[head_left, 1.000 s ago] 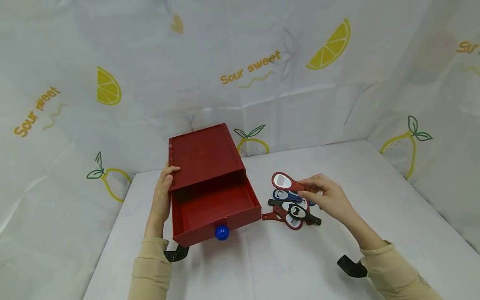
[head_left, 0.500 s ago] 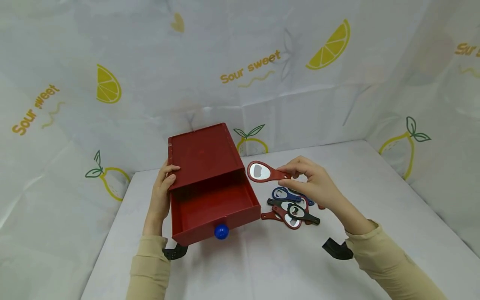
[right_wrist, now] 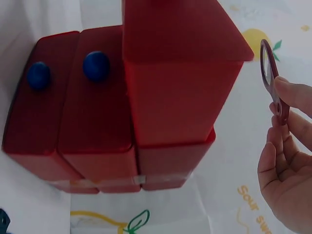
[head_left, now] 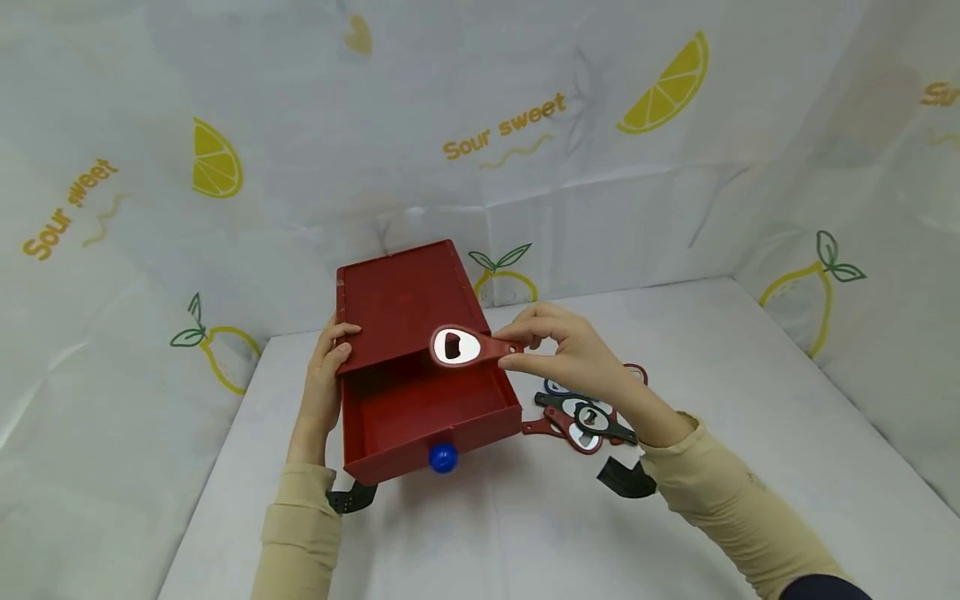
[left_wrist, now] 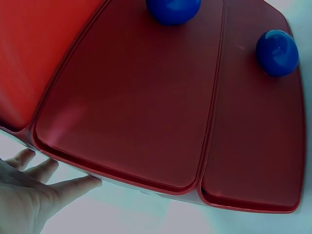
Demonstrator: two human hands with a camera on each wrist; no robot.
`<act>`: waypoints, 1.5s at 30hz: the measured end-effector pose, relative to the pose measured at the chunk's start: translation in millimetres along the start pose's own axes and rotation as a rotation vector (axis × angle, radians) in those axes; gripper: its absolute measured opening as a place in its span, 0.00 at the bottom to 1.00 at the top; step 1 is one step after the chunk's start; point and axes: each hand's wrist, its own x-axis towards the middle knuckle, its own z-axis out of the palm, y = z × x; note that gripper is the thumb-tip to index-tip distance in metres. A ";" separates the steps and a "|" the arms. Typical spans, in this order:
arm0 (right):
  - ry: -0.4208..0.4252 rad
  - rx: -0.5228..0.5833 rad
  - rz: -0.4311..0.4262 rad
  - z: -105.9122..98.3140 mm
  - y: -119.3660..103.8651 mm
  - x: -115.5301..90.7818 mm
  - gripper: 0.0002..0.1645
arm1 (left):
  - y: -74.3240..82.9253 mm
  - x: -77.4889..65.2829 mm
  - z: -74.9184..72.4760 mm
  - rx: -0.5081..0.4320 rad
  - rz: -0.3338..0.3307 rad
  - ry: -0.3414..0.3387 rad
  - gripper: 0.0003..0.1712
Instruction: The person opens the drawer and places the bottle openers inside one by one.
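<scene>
My right hand (head_left: 566,350) pinches the handle end of a red bottle opener (head_left: 489,347) between thumb and fingers. Its oval metal head hangs over the back of the pulled-out top drawer (head_left: 427,417), which belongs to a red drawer cabinet (head_left: 405,292). No item shows on the visible drawer floor. My left hand (head_left: 324,387) rests against the cabinet's left side, with fingertips at the top edge. In the left wrist view, its fairly straight fingers (left_wrist: 73,187) touch the side wall. To the right lies a pile of bottle openers (head_left: 588,423) in red, black and blue, partly behind my right forearm.
A blue knob (head_left: 443,457) sticks out from the top drawer's front. Two lower drawers (left_wrist: 126,112), also with blue knobs (left_wrist: 277,52), are closed. A white wall sheet (head_left: 360,167) with lemon prints stands behind the white table (head_left: 465,542).
My right hand has carried the red bottle opener left, from above the pile to over the drawer. My left hand has stayed on the cabinet's side.
</scene>
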 end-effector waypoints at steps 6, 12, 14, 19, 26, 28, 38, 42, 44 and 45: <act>-0.071 0.043 -0.040 22.8 -8.4 18.8 0.16 | 0.0 -3.1 -3.0 0.028 -0.026 0.030 0.13; -0.150 0.083 -0.058 45.5 -8.3 30.3 0.14 | -1.1 -5.4 -4.3 0.042 -0.027 0.040 0.14; -0.177 0.071 -0.052 51.6 -8.3 33.0 0.14 | -1.5 -5.7 -3.9 0.042 -0.025 0.041 0.14; -0.263 0.001 -0.030 61.4 -8.5 40.4 0.15 | -3.0 -6.7 -3.6 0.046 -0.027 0.036 0.15; -0.411 -0.172 -0.024 68.1 -10.0 50.9 0.14 | -2.6 -8.1 -2.9 0.025 -0.029 0.029 0.14; -0.444 -0.232 -0.020 70.0 -12.8 52.5 0.14 | -3.3 -7.4 -3.0 0.018 -0.021 0.027 0.14; -0.494 -0.447 -0.036 76.7 -19.9 55.7 0.15 | -3.6 -3.6 -1.6 0.034 0.002 0.025 0.15; -0.516 -0.513 -0.046 77.8 -20.2 54.6 0.15 | -2.5 -1.6 -0.4 0.035 0.015 0.022 0.15; -0.520 -0.530 -0.052 78.3 -20.1 54.4 0.15 | -2.0 -0.7 -0.2 0.035 0.018 0.021 0.15; -0.520 -0.534 -0.055 78.6 -19.9 54.4 0.15 | -1.7 -0.3 -0.2 0.035 0.018 0.021 0.15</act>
